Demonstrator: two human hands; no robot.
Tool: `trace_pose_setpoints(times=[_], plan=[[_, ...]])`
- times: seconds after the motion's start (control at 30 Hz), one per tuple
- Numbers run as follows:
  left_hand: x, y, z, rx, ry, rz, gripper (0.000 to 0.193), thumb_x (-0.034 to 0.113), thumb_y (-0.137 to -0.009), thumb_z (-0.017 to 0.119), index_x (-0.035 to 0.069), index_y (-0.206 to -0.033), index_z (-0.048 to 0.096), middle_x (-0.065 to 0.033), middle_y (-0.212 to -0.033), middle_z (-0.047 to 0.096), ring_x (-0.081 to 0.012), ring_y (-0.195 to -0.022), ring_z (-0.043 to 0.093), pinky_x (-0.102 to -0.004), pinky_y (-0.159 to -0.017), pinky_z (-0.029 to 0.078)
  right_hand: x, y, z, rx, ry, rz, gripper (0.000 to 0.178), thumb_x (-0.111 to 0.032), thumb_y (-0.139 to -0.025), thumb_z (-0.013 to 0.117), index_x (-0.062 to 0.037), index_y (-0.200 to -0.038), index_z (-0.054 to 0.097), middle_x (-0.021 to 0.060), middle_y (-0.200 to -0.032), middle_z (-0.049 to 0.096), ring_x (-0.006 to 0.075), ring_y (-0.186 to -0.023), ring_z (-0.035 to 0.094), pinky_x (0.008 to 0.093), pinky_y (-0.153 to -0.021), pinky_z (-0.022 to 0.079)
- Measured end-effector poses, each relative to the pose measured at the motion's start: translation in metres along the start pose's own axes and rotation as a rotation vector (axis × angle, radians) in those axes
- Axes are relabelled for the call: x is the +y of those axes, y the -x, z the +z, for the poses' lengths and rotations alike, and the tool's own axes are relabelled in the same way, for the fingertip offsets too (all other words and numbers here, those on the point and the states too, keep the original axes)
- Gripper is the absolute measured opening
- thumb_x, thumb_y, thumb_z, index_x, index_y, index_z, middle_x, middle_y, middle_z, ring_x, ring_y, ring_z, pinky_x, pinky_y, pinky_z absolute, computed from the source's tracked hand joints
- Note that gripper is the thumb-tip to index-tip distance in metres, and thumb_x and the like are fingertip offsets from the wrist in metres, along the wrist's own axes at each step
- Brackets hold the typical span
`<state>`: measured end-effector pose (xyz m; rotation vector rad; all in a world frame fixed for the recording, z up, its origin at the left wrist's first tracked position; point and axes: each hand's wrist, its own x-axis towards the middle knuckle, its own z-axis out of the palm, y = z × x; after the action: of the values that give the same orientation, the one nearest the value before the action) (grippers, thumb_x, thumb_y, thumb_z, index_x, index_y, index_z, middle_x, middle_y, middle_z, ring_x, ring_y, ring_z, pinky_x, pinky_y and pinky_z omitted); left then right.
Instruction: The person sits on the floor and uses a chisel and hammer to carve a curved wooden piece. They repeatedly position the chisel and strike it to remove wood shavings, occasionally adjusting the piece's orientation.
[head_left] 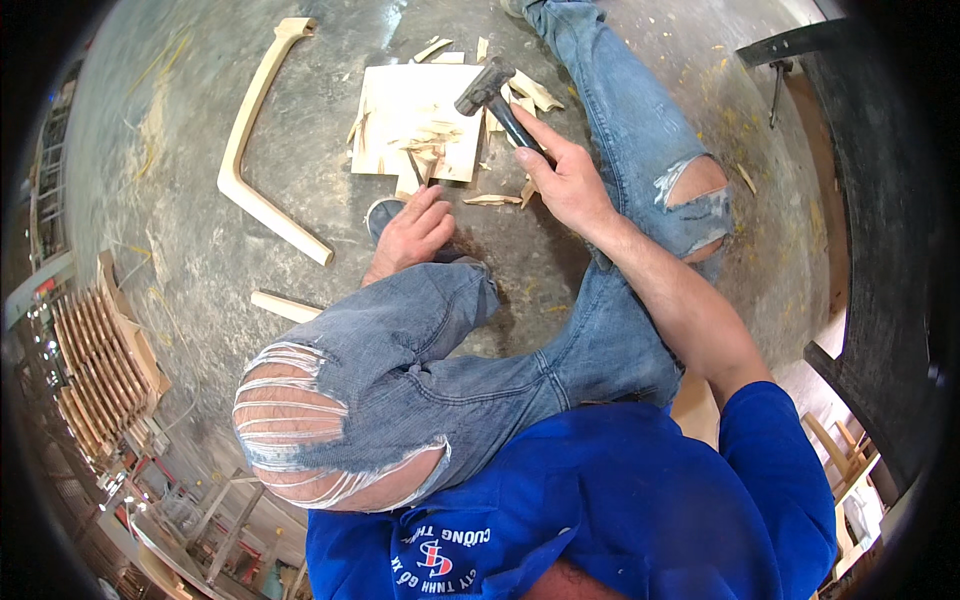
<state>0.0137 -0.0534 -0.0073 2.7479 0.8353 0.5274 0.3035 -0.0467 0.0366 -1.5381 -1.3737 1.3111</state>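
Note:
My right hand is closed round the dark handle of a hammer, whose metal head hangs over the right edge of a pale square board. Near the board's front edge, my left hand is closed on a chisel; only its thin dark blade shows, slanting toward the board. Beside those fingers a pale piece of wood juts out, partly hidden by the hand. Split wood chips lie heaped on the board.
On the floor to the left lies an angled wooden frame part, with a shorter strip by my knee. Loose offcuts surround the board. Stacked curved wooden parts stand far left; a black panel rises at the right.

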Motion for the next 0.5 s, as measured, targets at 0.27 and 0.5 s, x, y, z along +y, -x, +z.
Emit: trace_pose_setpoints(times=[0.27, 0.5], plan=[[-0.044, -0.053, -0.025, 0.567, 0.249, -0.396, 0.022, -0.012, -0.090, 0.065, 0.000, -0.109, 0.065, -0.0137, -0.093, 0.065, -0.0226, -0.085, 0.067, -0.0315, -0.075, 0.052, -0.004, -0.002, 0.005, -0.042, 0.039, 0.003, 0.057, -0.019, -0.103, 0.062, -0.0152, -0.158, 0.050, 0.0195, -0.116, 0.075, 0.0233, -0.097, 0.071, 0.0368, -0.093, 0.054], [-0.107, -0.072, 0.005, -0.424, -0.144, -0.419, 0.022, 0.029, -0.089, 0.077, 0.017, -0.107, 0.075, -0.0057, -0.105, 0.069, -0.0297, -0.098, 0.073, -0.0447, -0.080, 0.059, 0.009, -0.011, 0.006, 0.026, 0.011, -0.032, 0.060, -0.018, -0.102, 0.062, -0.0163, -0.160, 0.048, 0.0152, -0.108, 0.076, 0.0181, -0.078, 0.068, 0.0344, -0.080, 0.056]])
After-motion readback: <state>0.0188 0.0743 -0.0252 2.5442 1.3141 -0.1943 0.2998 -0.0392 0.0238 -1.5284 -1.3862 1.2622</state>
